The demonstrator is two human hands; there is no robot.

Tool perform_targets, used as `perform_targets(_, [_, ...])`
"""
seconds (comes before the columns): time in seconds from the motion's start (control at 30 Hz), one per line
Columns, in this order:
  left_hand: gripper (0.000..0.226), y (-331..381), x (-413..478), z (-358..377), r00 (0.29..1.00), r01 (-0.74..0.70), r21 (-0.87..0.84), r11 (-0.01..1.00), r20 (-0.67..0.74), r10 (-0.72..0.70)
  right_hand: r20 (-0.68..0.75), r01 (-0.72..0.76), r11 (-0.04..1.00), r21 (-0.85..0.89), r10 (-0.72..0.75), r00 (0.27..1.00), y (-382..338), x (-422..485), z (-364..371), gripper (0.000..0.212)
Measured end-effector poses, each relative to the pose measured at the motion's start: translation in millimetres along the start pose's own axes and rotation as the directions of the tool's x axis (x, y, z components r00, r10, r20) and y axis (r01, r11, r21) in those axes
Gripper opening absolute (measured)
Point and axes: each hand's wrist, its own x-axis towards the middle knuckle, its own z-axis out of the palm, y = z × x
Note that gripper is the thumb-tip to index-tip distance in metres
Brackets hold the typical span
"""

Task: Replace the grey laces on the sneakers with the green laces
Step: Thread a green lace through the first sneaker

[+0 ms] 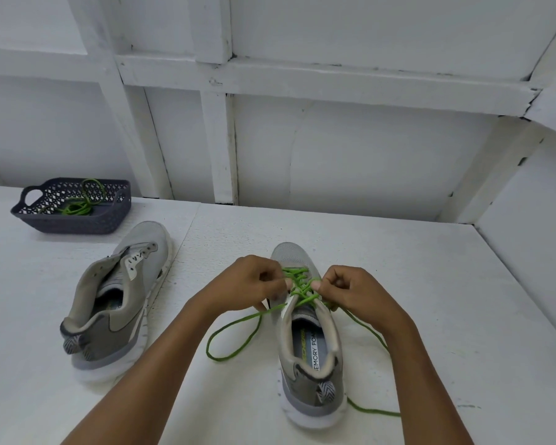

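A grey sneaker (308,354) stands in front of me with its toe pointing away, and a green lace (297,285) criss-crosses its eyelets. My left hand (254,281) pinches the lace at the left eyelet row. On the right row, my right hand (350,287) pinches it too. Loose green ends trail onto the table, one looping left (235,332) and one running right past the heel. A second grey sneaker (119,303) lies on the left, tilted onto its side, with no lace in it.
A dark plastic basket (36,216) sits at the back left of the white table, holding another green lace (77,207). A white panelled wall runs behind the table, and a side wall closes off the right.
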Motion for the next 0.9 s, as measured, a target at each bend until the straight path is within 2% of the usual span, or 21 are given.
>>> perform_targets(0.1, [0.004, 3.6, -1.7, 0.4, 0.998, -0.053, -0.023, 0.998, 0.033, 0.054, 0.043, 0.041, 0.994, 0.098, -0.045, 0.998, -3.6, -2.0, -1.7, 0.016])
perform_targets(0.17, [0.012, 4.2, -0.9, 1.9, 0.995, -0.095, 0.016, 0.995, 0.026, 0.094, 0.068, 0.083, 0.995, 0.062, -0.087, 0.994, -6.6, -1.0, -1.8, 0.005])
perform_targets(0.33, [0.007, 10.5, 0.9, 4.5, 0.996, -0.088, 0.041, 0.995, 0.029, 0.087, 0.107, 0.063, 0.998, 0.029, -0.066, 0.992, -13.2, 3.8, -0.7, 0.014])
perform_targets(0.5, [0.009, 17.4, 1.7, 4.0, 0.994, -0.093, 0.139, 0.986, 0.075, 0.083, 0.14, 0.094, 0.99, -0.105, -0.079, 0.987, -11.2, 5.2, 0.0, 0.019])
perform_targets(0.6, [0.01, 12.6, -1.7, -5.0, 0.993, -0.091, 0.151, 0.984, 0.091, 0.078, 0.177, 0.033, 0.998, -0.044, -0.025, 0.984, -5.3, 1.4, -7.4, 0.016])
perform_targets(0.73, [0.017, -4.1, -4.5, -27.2, 0.995, -0.078, 0.109, 0.991, -0.057, 0.085, 0.142, 0.004, 0.994, 0.111, -0.02, 0.99, 0.8, -5.9, -25.0, 0.014])
perform_targets(0.8, [0.014, -5.0, -3.8, -29.1, 0.993, -0.095, 0.106, 0.99, -0.059, 0.102, 0.151, -0.008, 0.984, 0.177, -0.02, 0.988, 1.4, -6.2, -27.2, 0.007])
perform_targets(0.9, [0.018, 3.3, -0.9, -14.8, 0.986, -0.167, 0.096, 0.981, 0.004, 0.168, 0.197, 0.001, 0.995, 0.1, -0.021, 0.98, 2.5, -1.6, -19.2, 0.012])
